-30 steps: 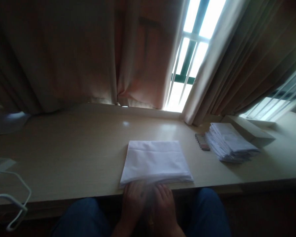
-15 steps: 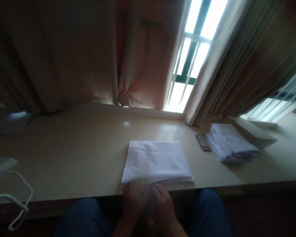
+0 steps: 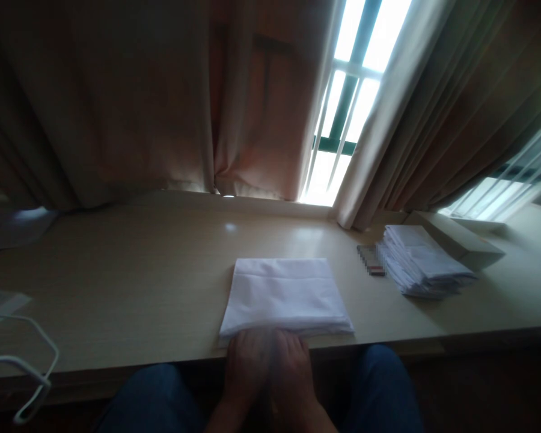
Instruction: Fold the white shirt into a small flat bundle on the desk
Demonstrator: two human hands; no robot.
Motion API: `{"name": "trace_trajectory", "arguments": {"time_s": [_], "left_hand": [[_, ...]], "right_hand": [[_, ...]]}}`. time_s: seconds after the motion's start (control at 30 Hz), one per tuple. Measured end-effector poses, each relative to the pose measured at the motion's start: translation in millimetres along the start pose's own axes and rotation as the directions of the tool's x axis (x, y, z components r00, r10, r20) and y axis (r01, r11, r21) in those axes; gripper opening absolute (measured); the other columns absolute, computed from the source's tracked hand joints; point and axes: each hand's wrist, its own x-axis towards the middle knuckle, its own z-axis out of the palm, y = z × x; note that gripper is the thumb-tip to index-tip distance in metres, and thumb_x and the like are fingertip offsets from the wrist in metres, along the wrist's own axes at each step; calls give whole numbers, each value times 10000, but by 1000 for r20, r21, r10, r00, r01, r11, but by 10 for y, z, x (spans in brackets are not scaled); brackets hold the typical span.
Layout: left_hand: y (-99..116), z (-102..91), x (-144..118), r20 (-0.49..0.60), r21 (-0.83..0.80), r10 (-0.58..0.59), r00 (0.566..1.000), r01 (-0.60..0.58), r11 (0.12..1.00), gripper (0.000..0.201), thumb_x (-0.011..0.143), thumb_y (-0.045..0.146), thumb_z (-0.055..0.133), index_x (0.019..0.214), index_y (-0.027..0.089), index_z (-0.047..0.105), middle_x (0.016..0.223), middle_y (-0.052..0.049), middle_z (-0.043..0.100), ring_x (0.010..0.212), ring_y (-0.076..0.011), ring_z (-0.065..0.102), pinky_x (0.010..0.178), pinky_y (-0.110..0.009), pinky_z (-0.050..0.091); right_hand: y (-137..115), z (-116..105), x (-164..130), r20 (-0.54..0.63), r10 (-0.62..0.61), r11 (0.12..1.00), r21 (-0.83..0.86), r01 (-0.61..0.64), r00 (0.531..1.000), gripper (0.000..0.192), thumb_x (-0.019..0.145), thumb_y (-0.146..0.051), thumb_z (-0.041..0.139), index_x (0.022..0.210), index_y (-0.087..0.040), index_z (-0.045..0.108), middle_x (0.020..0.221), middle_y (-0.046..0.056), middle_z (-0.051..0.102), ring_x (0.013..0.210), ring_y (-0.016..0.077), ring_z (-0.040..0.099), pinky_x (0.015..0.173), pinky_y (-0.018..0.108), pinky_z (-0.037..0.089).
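Note:
A folded white cloth (image 3: 286, 294) lies flat on the pale wooden desk (image 3: 130, 282), close to its front edge. My left hand (image 3: 246, 370) and my right hand (image 3: 293, 373) rest side by side at the desk's edge, fingertips touching the cloth's near edge. The fingers lie fairly flat and close together; no grip on the cloth shows. My legs in blue trousers are below the desk.
A stack of folded white cloths (image 3: 421, 261) sits at the right, beside a small blurred object (image 3: 369, 260) and a flat box (image 3: 460, 240). A white wire hanger (image 3: 24, 361) lies at the left front edge. Curtains and a bright window stand behind.
The hands have shifted only slightly at the cloth's near edge, staying together. The cloth and other things have not moved.

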Motion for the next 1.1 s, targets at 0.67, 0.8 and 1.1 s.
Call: {"name": "trace_trajectory", "arguments": {"time_s": [0.67,0.8,1.1], "left_hand": [[60,-76,60,58,64,16,998,-20,998,190,872,216,533,1028,241,638,898,-63,655,824,-227,552,705,-378,377],[83,-87,65,89,112,14,996,-24,993,195,854,243,566,1036,233,637,907,-71,653,866,-251,538,717,-392,366],[48,-22,20,46,69,-43,998,40,997,267,844,194,576,1097,234,652,962,-77,671,891,-252,552,753,-388,394]], "right_hand": [[-141,5,44,-12,119,986,-118,-120,993,372,846,-140,489,1189,-238,597,898,98,579,841,263,523,786,422,421],[-43,-98,-90,-28,58,997,-53,-60,998,400,838,-113,469,1197,-242,589,956,96,586,887,255,529,803,414,430],[332,-271,108,-160,93,980,-159,-119,983,368,923,-150,452,1277,-201,536,1161,127,548,1065,266,479,902,439,379]]}}
